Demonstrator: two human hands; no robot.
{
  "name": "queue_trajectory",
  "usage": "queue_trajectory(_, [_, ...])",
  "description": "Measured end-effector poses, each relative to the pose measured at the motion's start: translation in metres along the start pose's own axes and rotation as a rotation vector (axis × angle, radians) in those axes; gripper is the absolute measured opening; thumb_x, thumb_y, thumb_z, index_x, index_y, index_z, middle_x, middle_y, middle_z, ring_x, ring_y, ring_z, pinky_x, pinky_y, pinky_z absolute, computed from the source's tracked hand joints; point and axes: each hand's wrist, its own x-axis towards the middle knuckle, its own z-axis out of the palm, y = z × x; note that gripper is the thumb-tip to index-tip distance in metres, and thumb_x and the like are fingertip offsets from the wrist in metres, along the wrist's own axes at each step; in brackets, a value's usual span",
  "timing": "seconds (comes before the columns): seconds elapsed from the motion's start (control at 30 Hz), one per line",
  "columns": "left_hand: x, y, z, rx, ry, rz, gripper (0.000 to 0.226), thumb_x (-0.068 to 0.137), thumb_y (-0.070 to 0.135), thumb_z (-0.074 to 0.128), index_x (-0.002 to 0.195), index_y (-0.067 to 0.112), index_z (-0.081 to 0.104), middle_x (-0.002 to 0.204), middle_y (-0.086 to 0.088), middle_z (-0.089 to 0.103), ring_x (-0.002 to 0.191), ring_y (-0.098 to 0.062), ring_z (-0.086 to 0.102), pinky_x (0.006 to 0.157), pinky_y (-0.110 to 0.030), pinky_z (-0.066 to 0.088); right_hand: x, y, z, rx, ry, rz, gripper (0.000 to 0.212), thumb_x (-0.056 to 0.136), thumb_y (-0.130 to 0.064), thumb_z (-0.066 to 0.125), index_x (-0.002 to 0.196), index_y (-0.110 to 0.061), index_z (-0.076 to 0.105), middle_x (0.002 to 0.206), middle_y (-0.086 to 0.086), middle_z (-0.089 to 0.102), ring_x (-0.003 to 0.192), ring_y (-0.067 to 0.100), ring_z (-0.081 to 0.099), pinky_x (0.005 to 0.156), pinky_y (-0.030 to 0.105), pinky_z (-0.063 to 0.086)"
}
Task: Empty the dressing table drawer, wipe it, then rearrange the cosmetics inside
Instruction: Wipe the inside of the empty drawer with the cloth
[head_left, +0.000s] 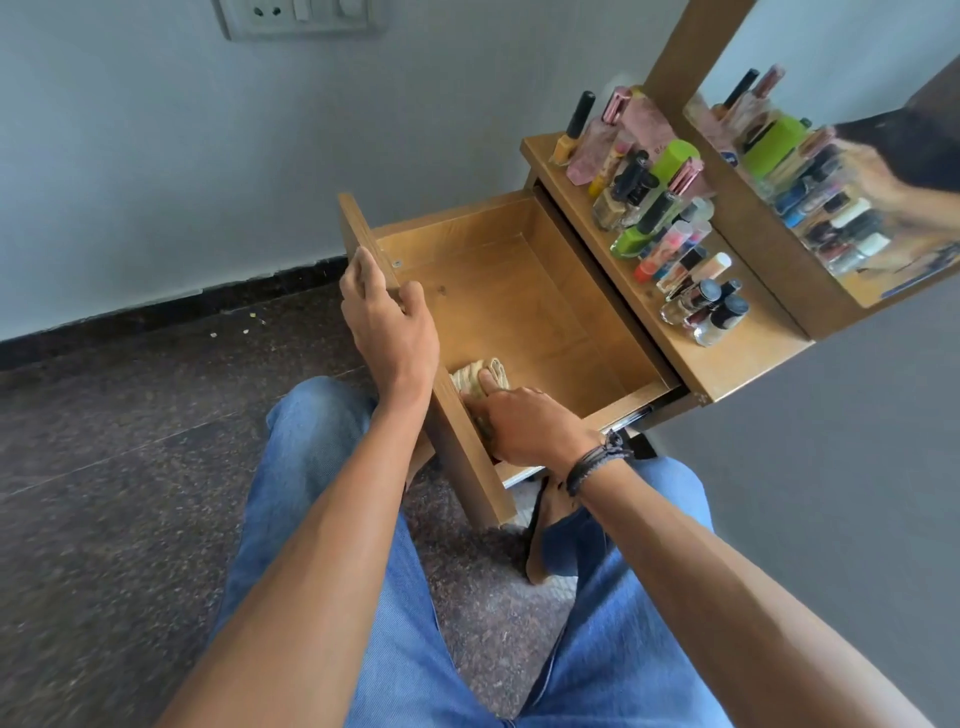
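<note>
1. Drawer (519, 291) is pulled way out, left hand (387, 322) curled over the top edge of its front panel (457, 441).
2. Right hand (524, 426) has its fingers bent onto a beige cloth (470, 376), jammed in the corner just behind that panel.
3. Past the cloth, open wood floor runs to the back wall.
4. Cosmetics bottles (670, 223) crowd the tabletop (727, 364), well apart from both grips.
</note>
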Motion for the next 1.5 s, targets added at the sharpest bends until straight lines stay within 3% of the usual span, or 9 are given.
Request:
queue_trajectory(0.2, [0.0,-0.001,-0.002,0.027,-0.015,0.007,0.062,0.098,0.017,0.046,0.157,0.008,0.03,0.159,-0.004,0.032,0.138,-0.021,0.04,0.109,-0.036,0.042,-0.008,0.02,-0.013,0.1,0.027,0.084,0.074,0.094,0.006,0.046,0.158,-0.029,0.034,0.163,-0.002,0.035,0.131,0.028,0.057,0.107,0.04,0.05])
queue_trajectory(0.33, [0.001,-0.001,-0.001,0.017,0.003,0.016,0.061,0.097,0.012,0.047,0.156,0.005,0.032,0.158,-0.005,0.035,0.136,-0.02,0.041,0.104,-0.022,0.037,-0.001,0.079,-0.022,0.072,0.036,0.251,0.051,0.099,0.003,0.048,0.145,-0.019,0.052,0.128,0.008,0.067,0.101,0.025,0.071,0.084,0.03,0.059])
queue_trajectory(0.5, [0.002,-0.003,0.0,0.018,0.004,0.025,0.061,0.098,0.013,0.047,0.156,0.005,0.031,0.158,-0.006,0.034,0.137,-0.02,0.041,0.103,-0.023,0.037,0.004,0.109,-0.032,-0.073,-0.013,0.32,0.07,0.102,-0.001,0.044,0.16,-0.036,0.027,0.162,0.005,0.036,0.14,0.032,0.046,0.118,0.045,0.037])
queue_trajectory(0.63, [0.001,-0.003,0.001,0.025,0.001,0.024,0.06,0.098,0.013,0.047,0.156,0.005,0.031,0.158,-0.006,0.033,0.137,-0.02,0.04,0.1,-0.019,0.035,0.008,0.111,-0.016,0.037,0.158,0.344,0.041,0.098,-0.005,0.054,0.135,-0.021,0.063,0.129,0.006,0.067,0.1,0.023,0.069,0.09,0.032,0.058])
queue_trajectory(0.73, [0.001,-0.002,0.001,0.027,0.002,0.024,0.06,0.098,0.013,0.046,0.156,0.005,0.03,0.158,-0.006,0.034,0.137,-0.02,0.039,0.102,-0.021,0.037,0.003,0.107,-0.01,0.116,0.251,0.374,0.035,0.098,-0.012,0.057,0.131,-0.016,0.065,0.11,0.009,0.071,0.085,0.023,0.067,0.08,0.031,0.057])
queue_trajectory(0.93, [0.001,0.002,-0.001,0.056,-0.01,0.014,0.062,0.097,0.013,0.047,0.156,0.004,0.03,0.156,-0.008,0.036,0.136,-0.022,0.041,0.102,-0.022,0.034,-0.02,0.086,-0.017,0.646,0.459,0.378,0.051,0.09,-0.005,0.062,0.137,-0.026,0.065,0.11,-0.004,0.069,0.068,0.001,0.058,0.05,0.011,0.041])
queue_trajectory(1.1, [-0.002,0.005,-0.007,0.079,-0.005,0.011,0.064,0.096,0.014,0.052,0.156,0.006,0.032,0.157,-0.008,0.035,0.136,-0.023,0.038,0.111,-0.036,0.04,-0.049,0.063,-0.014,1.521,0.527,0.21,0.05,0.083,0.015,0.063,0.124,-0.012,0.073,0.112,-0.007,0.076,0.096,0.009,0.072,0.084,0.03,0.061])
queue_trajectory(1.27, [-0.017,0.009,-0.013,0.291,-0.024,0.212,0.062,0.09,0.006,0.061,0.149,0.007,0.045,0.155,-0.006,0.038,0.135,-0.029,0.037,0.104,-0.045,0.047,-0.084,0.074,-0.002,1.805,0.462,0.165,0.046,0.088,0.01,0.061,0.125,-0.014,0.073,0.12,0.003,0.075,0.106,0.022,0.068,0.098,0.039,0.056])
queue_trajectory(1.5, [-0.065,0.03,-0.004,0.495,-0.225,0.565,0.048,0.084,0.005,0.067,0.131,0.011,0.065,0.144,-0.006,0.052,0.121,-0.029,0.051,0.095,-0.046,0.049,-0.147,0.112,0.019,2.111,0.397,-0.042,0.065,0.069,-0.004,0.075,0.133,-0.014,0.069,0.121,0.01,0.068,0.083,0.015,0.065,0.076,0.022,0.06])
